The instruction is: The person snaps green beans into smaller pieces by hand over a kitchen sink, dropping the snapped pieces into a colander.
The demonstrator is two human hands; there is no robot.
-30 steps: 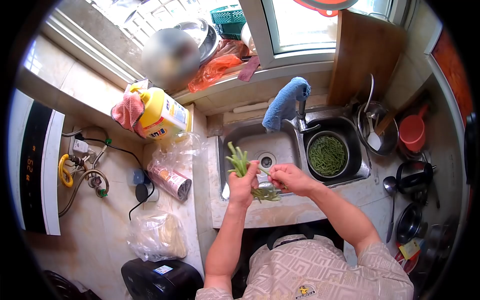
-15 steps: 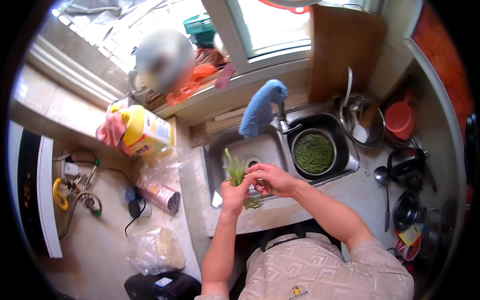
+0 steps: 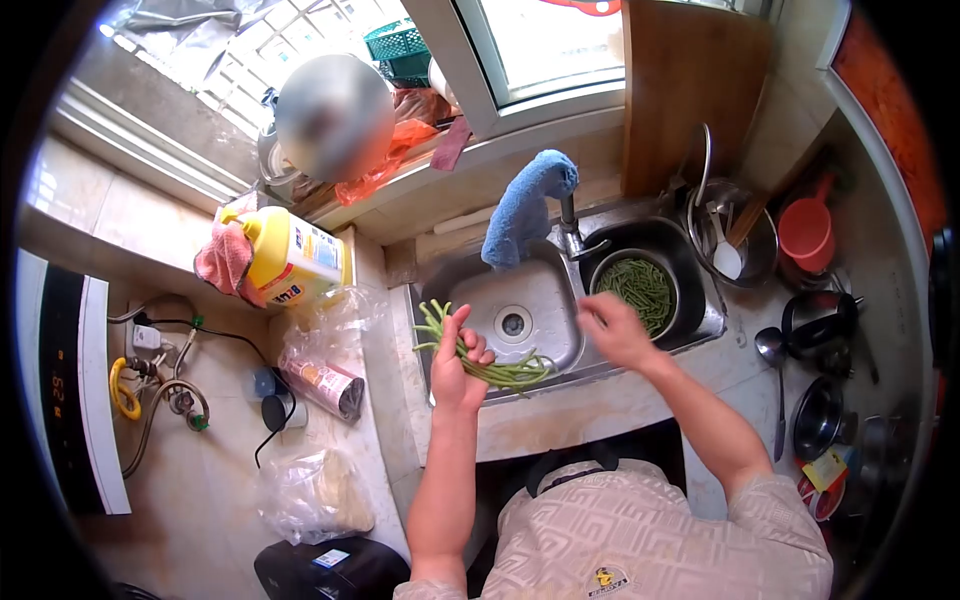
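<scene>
A bunch of long green beans (image 3: 515, 373) lies across my left hand (image 3: 458, 372), whose fingers are wrapped round it. The bean tips stick out to the left of the hand, and the other ends hang to the right over the front rim of the left sink basin (image 3: 548, 305). My right hand (image 3: 618, 332) is at the near-left edge of a round metal pot (image 3: 597, 272) in the right basin. Its fingers are curled together, and what they hold, if anything, is hidden. Short cut bean pieces (image 3: 645, 285) fill much of the pot.
A blue cloth (image 3: 525, 210) drapes over the tap (image 3: 570, 235). To the right stand a metal pot with utensils (image 3: 735, 250), a red dipper (image 3: 806, 235) and a ladle (image 3: 770, 347). A yellow jug (image 3: 295, 258) and plastic bags (image 3: 315, 497) are on the left counter.
My right hand has left the beans beside my left hand and moved right to the pot. The beans in my left hand have tipped from upright to nearly flat.
</scene>
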